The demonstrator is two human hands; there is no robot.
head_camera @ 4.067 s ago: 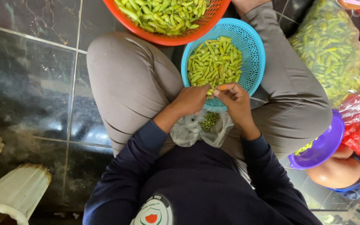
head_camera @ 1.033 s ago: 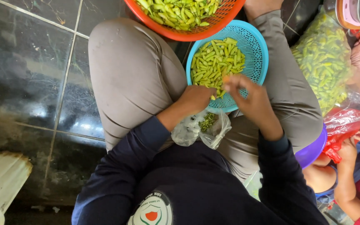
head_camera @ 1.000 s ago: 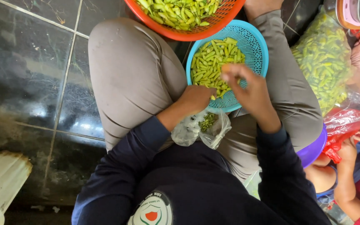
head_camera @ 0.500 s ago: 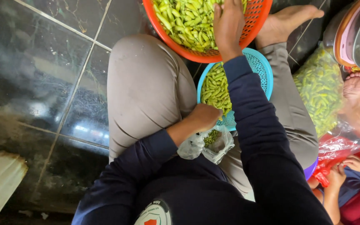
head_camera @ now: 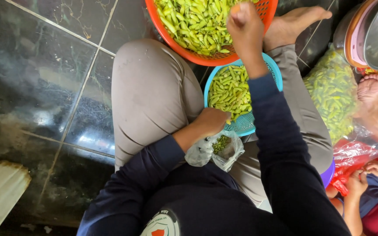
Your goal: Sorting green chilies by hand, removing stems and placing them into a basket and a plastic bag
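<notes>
Left hand, fingers curled on near rim of blue basket, just above clear plastic bag on lap. Right hand, fingers bunched, contents hidden, over green chillies in orange basket far. Chillies likely light, thin, snappable; best pinched near stem. Baskets touching; bagged chillies right, open floor left.

Green chilies fill the blue basket; more heap the orange basket.
</notes>
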